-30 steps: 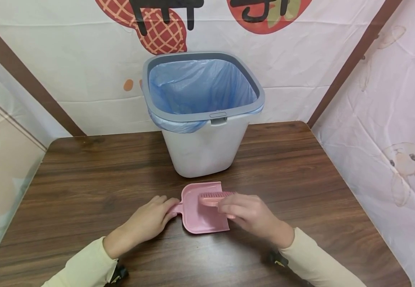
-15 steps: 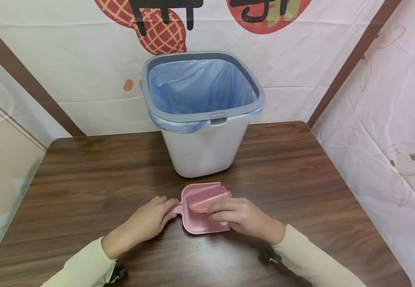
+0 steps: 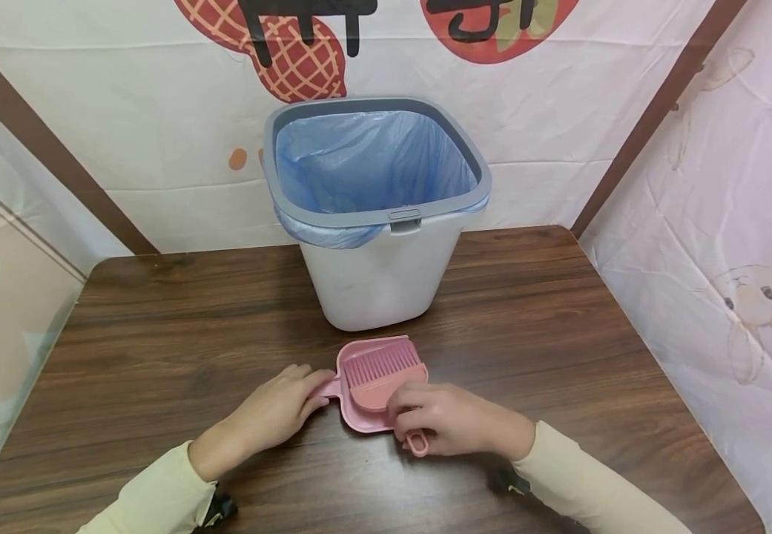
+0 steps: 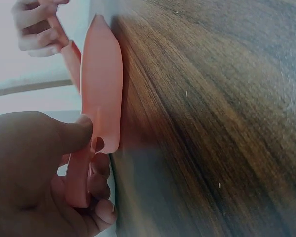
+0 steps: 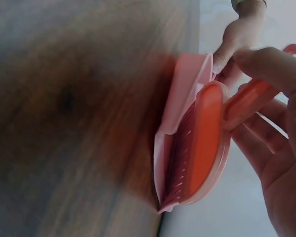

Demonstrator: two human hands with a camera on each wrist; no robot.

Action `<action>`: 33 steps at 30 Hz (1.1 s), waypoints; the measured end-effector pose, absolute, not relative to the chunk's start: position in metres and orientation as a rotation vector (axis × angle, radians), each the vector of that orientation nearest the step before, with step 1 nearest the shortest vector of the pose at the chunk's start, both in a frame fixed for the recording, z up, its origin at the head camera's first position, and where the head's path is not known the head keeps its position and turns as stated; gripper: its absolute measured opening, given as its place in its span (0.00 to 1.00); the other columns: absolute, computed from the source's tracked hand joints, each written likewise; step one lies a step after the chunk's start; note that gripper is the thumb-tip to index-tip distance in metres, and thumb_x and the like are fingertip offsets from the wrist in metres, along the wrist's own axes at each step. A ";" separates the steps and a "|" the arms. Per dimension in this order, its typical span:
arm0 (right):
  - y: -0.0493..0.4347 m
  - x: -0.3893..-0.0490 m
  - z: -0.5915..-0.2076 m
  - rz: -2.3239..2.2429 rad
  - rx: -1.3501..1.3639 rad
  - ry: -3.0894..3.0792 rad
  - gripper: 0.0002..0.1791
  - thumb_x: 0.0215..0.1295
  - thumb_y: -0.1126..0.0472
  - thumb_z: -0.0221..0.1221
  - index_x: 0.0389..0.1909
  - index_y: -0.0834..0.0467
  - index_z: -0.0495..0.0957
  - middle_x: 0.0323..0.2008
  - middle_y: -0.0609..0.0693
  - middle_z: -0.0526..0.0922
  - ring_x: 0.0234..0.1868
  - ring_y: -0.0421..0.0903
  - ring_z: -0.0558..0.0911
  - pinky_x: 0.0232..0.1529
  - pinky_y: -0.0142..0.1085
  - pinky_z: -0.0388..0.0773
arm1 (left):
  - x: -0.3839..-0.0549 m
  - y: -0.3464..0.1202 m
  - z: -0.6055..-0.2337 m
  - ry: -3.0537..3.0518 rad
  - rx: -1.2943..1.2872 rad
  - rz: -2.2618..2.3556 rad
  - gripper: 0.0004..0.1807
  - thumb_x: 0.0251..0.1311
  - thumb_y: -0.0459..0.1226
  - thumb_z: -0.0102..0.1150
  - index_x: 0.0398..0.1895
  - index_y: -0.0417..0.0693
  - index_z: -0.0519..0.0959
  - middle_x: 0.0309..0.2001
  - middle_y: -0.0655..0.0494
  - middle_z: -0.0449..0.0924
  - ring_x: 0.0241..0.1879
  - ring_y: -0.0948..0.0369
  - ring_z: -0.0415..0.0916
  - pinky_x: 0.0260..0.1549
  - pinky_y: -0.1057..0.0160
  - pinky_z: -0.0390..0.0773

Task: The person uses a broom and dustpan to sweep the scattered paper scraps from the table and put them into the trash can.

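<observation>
My left hand [image 3: 275, 411] grips the handle of a pink dustpan [image 4: 103, 79], which lies on the table with its wide mouth facing right. The left wrist view shows the thumb on top of that handle and the fingers curled under it. With my right hand [image 3: 449, 419] I hold a small pink hand brush [image 5: 207, 138] by its handle, whose looped end pokes out toward me below the fingers. The brush head lies over the pan, bristles [image 3: 382, 363] pointing away from me toward the bin. Most of the pan's floor is hidden beneath the brush.
Behind the dustpan stands a white bin [image 3: 379, 285] with a grey rim, lined with a blue bag [image 3: 359, 170]. The wood-grain table [image 3: 546, 319] ends at printed cloth walls [image 3: 179, 141] at the back and sides.
My right hand has turned the brush, so its bristles swing down flat over the pan and its handle now points toward me. The left hand and dustpan have hardly moved.
</observation>
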State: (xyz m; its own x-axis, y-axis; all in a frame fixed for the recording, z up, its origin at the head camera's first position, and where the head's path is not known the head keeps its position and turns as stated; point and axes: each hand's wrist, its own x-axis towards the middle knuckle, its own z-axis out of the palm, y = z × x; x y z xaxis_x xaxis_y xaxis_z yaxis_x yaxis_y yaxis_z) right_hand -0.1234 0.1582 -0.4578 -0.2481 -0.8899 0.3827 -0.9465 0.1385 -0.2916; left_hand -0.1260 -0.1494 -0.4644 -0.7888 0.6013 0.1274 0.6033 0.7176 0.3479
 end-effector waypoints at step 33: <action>0.167 -0.106 -0.471 0.722 1.867 -2.497 0.23 0.57 0.41 0.72 0.46 0.48 0.79 0.60 0.49 0.72 0.60 0.40 0.73 0.63 0.27 0.69 | -0.131 -0.153 -0.463 -2.909 -1.001 -0.543 0.25 0.64 0.51 0.67 0.58 0.45 0.81 0.46 0.53 0.82 0.48 0.52 0.81 0.46 0.46 0.81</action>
